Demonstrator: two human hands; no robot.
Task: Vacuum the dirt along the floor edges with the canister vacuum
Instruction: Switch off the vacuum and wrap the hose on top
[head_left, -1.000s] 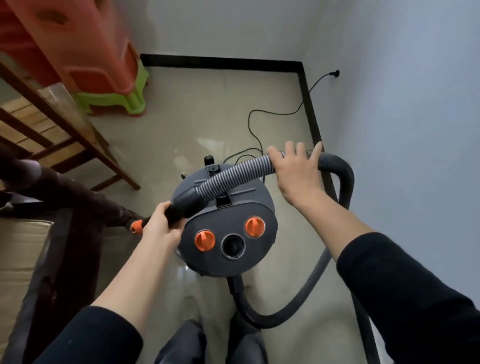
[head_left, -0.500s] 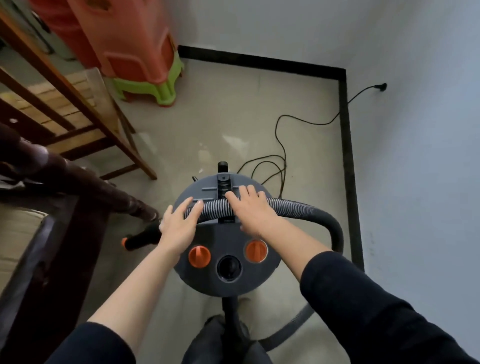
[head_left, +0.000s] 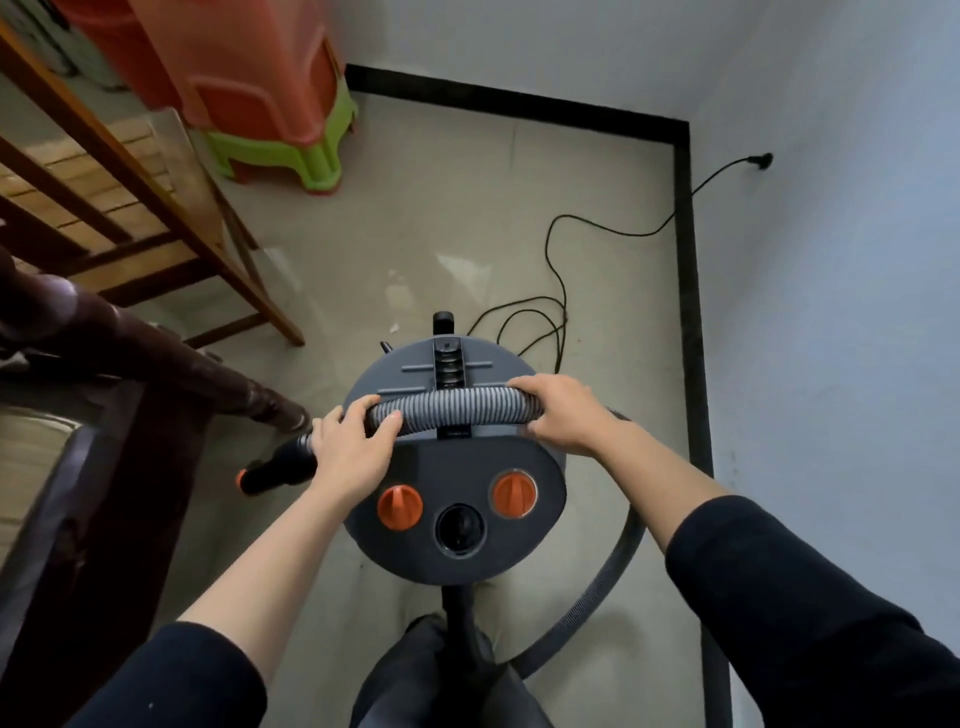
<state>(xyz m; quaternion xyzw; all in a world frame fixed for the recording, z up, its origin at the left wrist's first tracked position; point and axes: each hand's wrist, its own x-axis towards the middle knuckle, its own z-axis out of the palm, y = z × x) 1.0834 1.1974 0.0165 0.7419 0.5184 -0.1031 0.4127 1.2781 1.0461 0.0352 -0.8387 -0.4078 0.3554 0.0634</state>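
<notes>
A round grey canister vacuum (head_left: 457, 467) with two orange knobs stands on the tiled floor just in front of me. Its ribbed grey hose (head_left: 452, 408) lies across the lid. My left hand (head_left: 353, 447) grips the hose at the lid's left edge, close to the black nozzle end with an orange tip (head_left: 270, 473). My right hand (head_left: 561, 410) grips the hose at the lid's right edge. From there the hose loops down around the canister's right side and back under it.
A black power cord (head_left: 558, 270) runs over the floor to a wall plug (head_left: 759, 162). A black skirting strip (head_left: 688, 291) borders the floor at back and right. Stacked orange and green stools (head_left: 270, 104) stand at the back, a wooden chair (head_left: 130, 197) and dark furniture (head_left: 130, 364) at left.
Both hands have closed round the hose on the lid, and my right hand has slid rightward along it. The view has drawn closer to the canister.
</notes>
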